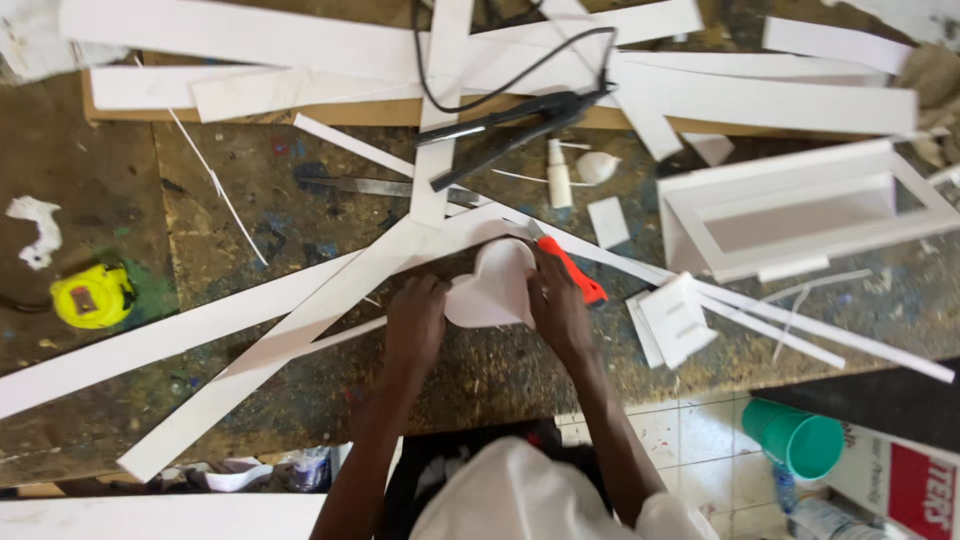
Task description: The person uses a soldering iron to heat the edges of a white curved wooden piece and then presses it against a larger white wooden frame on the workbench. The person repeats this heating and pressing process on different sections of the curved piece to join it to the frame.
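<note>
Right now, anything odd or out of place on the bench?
Yes. White strips lie crisscrossed and askew across the paint-stained table, some overhanging its near edge. A black hair straightener sits among them. Right hand holds an orange cutter at a heart-shaped white piece.
</note>
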